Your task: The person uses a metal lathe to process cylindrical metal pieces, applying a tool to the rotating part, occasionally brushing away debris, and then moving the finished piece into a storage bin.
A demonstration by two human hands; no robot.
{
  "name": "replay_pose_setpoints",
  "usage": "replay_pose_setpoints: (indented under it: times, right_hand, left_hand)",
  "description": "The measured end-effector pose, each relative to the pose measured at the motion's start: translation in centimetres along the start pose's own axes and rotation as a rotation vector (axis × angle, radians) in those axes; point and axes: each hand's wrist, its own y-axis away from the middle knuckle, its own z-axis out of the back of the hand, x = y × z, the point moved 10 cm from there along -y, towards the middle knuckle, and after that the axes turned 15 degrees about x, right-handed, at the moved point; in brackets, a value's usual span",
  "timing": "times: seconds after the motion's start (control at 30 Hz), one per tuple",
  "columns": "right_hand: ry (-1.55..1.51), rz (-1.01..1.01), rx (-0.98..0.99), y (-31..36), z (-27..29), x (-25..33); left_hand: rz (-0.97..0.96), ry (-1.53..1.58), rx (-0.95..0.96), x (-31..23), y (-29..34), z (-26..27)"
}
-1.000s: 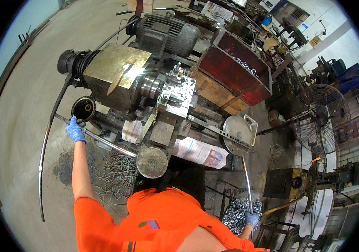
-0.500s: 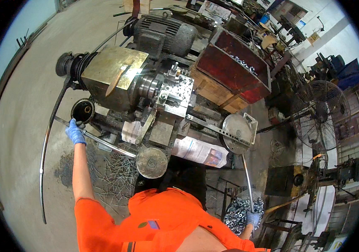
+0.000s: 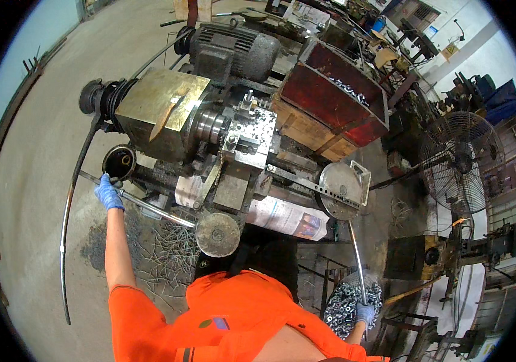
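Observation:
My left hand, in a light blue glove, is wrapped round a long steel lever at the left of a lathe-like machine. The lever runs to a round metal hub close to my body. At the lower right, my gloved right hand is closed on the lower part of another steel lever. That one slopes down from a round plate. Behind the right hand sits a basket of small shiny metal parts. Between both levers lie the chuck and the chip-covered tool block.
A red bin with small metal parts stands on a wooden crate behind the machine. A large motor is at the back. Metal scraps litter the floor at left. A caged fan stands at right.
Both hands keep their grip on the levers, with hardly any movement. The whole view has shifted very slightly.

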Motion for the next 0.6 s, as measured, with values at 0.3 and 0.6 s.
replay_pose_setpoints:
  times: [0.3, 0.6]
  right_hand:
    - [0.035, 0.34, -0.274, 3.6, 2.8, 12.4]
    - [0.353, 0.455, -0.246, -3.0, 6.4, 20.7]
  left_hand:
    - [0.005, 0.002, 0.029, -0.6, 0.2, -0.2]
    - [0.016, -0.049, 0.079, 0.5, 0.5, -0.1]
